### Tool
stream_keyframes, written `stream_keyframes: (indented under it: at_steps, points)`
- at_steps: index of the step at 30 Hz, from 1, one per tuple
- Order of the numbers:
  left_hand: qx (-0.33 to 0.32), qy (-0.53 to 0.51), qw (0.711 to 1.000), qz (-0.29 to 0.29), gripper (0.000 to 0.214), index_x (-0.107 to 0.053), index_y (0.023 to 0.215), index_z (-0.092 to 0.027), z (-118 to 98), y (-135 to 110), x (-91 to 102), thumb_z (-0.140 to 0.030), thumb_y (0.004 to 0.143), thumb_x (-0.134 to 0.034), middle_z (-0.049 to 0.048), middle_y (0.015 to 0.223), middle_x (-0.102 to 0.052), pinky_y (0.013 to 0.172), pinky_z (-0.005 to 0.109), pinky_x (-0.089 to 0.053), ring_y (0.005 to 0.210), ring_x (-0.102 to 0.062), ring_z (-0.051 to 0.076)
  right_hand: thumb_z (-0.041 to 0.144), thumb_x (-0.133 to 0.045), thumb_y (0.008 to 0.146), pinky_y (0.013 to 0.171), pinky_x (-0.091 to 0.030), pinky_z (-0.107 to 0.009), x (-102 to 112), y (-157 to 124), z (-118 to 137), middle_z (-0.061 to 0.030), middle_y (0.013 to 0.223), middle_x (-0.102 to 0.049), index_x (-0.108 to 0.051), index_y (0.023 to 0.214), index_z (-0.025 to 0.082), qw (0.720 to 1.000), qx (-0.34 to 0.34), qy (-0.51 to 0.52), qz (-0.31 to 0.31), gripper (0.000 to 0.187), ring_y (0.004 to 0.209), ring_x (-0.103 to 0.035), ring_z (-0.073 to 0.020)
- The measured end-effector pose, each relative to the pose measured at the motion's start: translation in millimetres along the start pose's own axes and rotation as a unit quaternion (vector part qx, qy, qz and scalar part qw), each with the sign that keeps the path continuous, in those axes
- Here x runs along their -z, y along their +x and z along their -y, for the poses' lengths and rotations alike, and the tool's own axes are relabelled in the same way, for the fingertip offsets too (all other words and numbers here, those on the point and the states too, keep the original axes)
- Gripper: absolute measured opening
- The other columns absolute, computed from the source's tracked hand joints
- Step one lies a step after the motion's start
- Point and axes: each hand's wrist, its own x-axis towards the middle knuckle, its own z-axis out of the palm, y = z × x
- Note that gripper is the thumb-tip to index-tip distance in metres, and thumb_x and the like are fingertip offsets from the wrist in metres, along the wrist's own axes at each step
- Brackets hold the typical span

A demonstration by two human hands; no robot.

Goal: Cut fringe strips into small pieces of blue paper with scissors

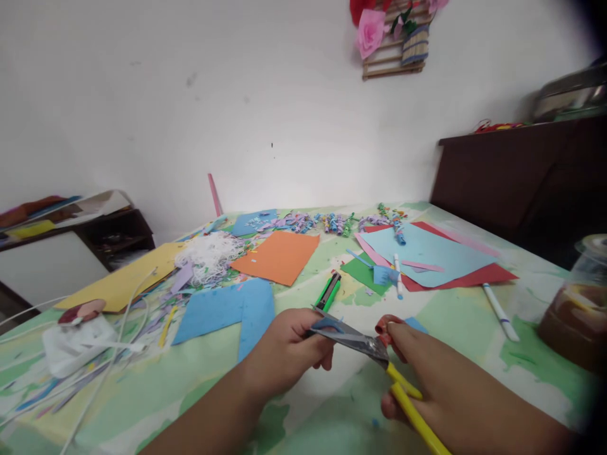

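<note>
Yellow-handled scissors (370, 346) lie across between my two hands, their blades parted and pointing left. My right hand (436, 373) is closed around the yellow handles. A small red paper curl (383, 328) sits at the fingertips of that same hand, beside the scissors' pivot. My left hand (294, 344) is closed at the blade tips, thumb and fingers pinched together. A small blue piece of paper (331, 325) shows between the blades there, partly hidden by them. Just beyond my left hand lies a green box cutter (329, 292).
Blue paper (213, 309), orange paper (284, 256) and light blue paper (431, 246) lie around. Paper curls (336, 222) line the back. White shreds (211, 256) sit left. Markers (500, 313), a cup of brown liquid (576, 309) and a white cable (109, 366) are at the sides.
</note>
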Motion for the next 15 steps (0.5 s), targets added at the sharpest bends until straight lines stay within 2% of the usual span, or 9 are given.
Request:
stream_keyframes:
  at_steps: [4,9,15]
  points:
    - [0.042,-0.056,0.997,0.033,0.027,-0.051,0.045,-0.015,2.0,1.0,1.6,-0.021,0.071,-0.047,-0.0024,0.041,-0.045,0.042,0.019,-0.027,0.039,-0.037,0.007,0.025,-0.061,0.060,0.071,-0.039,-0.033,-0.3,1.4,-1.2,-0.0027,0.096,-0.055,-0.044,0.095,0.027,1.000,0.004,-0.010,0.016,0.039,0.084,-0.053,-0.0241]
    - [-0.008,0.001,1.000,0.004,0.027,-0.054,0.045,-0.015,0.6,0.3,0.9,-0.016,0.071,-0.048,-0.0012,0.047,-0.048,0.046,0.020,-0.030,0.046,-0.042,0.008,0.026,-0.060,0.061,0.075,-0.038,-0.034,-3.1,3.7,-4.7,-0.0047,0.103,-0.054,-0.044,0.100,0.027,1.000,0.005,-0.005,0.005,0.043,0.090,-0.052,-0.0266]
    - [-0.012,0.001,1.000,-0.018,0.025,-0.053,0.045,-0.015,0.6,0.3,-0.4,-0.015,0.070,-0.048,-0.0013,0.048,-0.049,0.048,0.019,-0.031,0.049,-0.044,0.009,0.025,-0.063,0.059,0.067,-0.039,-0.030,-0.8,4.4,-6.2,-0.0014,0.090,-0.058,-0.048,0.091,0.027,1.000,0.009,0.014,0.004,0.036,0.077,-0.053,-0.0222]
